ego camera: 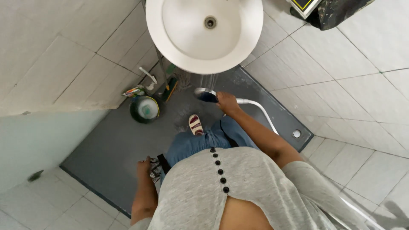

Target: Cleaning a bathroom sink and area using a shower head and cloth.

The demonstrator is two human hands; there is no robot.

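My right hand (228, 103) grips the handle of a round shower head (205, 94); water sprays from it toward the underside of the white wash basin (170, 47). A white hose (260, 109) runs from the handle back past my right arm. My left hand (144, 166) hangs at my side, touching a patterned cloth (155, 169) by my hip; whether it grips the cloth is unclear. One foot in a striped sandal (196, 125) stands on the wet dark grey floor (115, 140).
A dark round bucket (145, 109) with green liquid stands left of the basin, near a wall tap (148, 76) and a brush (134, 91). A floor drain (296, 133) sits at the right. Grey tiled walls surround the spot. A dark object (336, 12) lies at top right.
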